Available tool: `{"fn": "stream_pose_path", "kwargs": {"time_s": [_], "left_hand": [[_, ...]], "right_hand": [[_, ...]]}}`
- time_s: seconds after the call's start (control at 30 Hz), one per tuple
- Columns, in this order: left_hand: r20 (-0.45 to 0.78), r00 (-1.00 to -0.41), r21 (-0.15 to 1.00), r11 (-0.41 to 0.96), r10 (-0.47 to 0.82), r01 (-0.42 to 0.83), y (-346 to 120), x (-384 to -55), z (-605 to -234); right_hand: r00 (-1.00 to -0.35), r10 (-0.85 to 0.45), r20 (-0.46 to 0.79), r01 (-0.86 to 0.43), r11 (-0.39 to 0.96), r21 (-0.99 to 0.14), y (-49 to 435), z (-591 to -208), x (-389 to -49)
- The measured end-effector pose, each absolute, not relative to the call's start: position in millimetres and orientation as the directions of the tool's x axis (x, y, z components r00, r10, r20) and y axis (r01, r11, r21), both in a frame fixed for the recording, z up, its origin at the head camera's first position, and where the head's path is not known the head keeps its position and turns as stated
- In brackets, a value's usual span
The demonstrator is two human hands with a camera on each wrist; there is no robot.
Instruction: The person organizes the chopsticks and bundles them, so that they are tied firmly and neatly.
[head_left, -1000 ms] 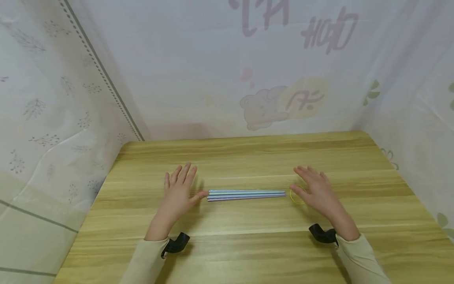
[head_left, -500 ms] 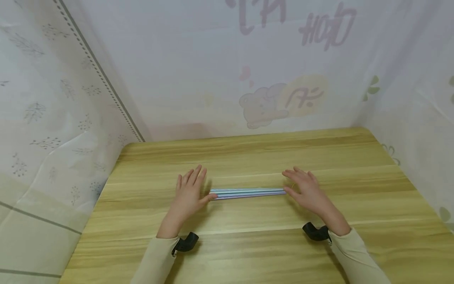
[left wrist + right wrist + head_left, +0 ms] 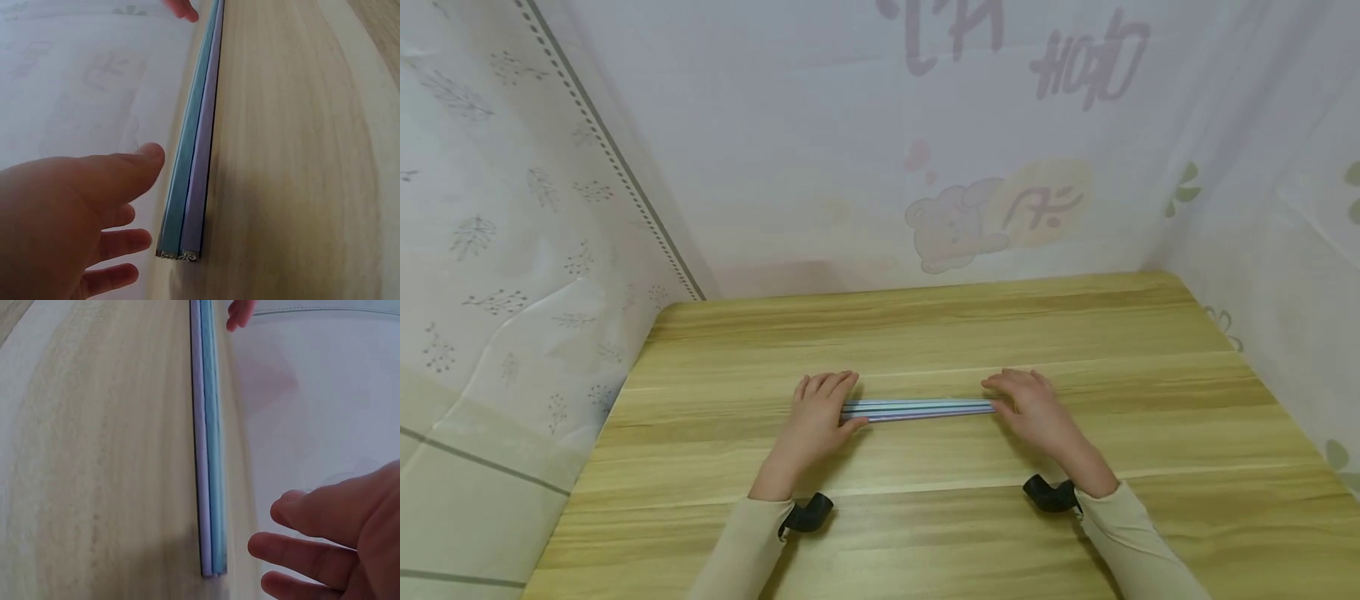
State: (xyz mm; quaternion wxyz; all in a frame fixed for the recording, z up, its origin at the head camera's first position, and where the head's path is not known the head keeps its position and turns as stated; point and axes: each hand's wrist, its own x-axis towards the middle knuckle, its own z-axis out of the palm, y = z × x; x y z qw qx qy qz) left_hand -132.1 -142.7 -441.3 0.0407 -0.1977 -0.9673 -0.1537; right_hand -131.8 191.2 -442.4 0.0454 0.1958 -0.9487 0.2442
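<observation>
Sticks first, in the head view: a slim pastel bundle, tapered like chopsticks, lying flat on the wood-grain surface between left hand and right hand. Fingers loosely bent at each end, with no clear grip from here. Best way to handle this bit, imo: close in on both ends together, thumbs near side, fingers far side, then squeeze evenly. Don't pinch just one edge, or risk a fanned-out mess.

Writing-wise: mauve lettering on the pale backdrop, maybe "HO" plus something, too stylised to call. Cropped letters up top, unreadable too. Also a cartoon bear beside a yellow circle with some squiggle, no clue.

Left wrist view: thumb and fingers relaxed and empty, just beside the wider end. Silvery patterned tips on the sticks, too blurry for any brand. Worth tapping those flush before lifting.

Right wrist view: same deal, fingers released, near the narrow end but apart from it. Go gentle here, probably the easier end to scatter. No readable label along the teal and lilac sides.
</observation>
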Motion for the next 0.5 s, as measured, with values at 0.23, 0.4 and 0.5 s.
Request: {"fn": "stream_pose_path", "kwargs": {"time_s": [0.23,0.4,0.5], "left_hand": [[0.146,-0.912,0.284,0.866,0.385,0.411,-137.3,-133.3,-447.7],[0.168,-0.907,0.266,0.868,0.387,0.419,-134.3,-134.8,-451.7],[0.179,-0.905,0.268,0.866,0.386,0.422,-133.2,-135.5,-452.5]], "right_hand": [[-0.916,-0.338,0.217,-0.400,0.826,-0.398,182.8,-450.8,-134.4],[-0.910,-0.341,0.237,-0.410,0.827,-0.385,177.0,-453.7,-134.3],[-0.914,-0.329,0.236,-0.399,0.832,-0.386,174.9,-453.6,-133.8]]}}
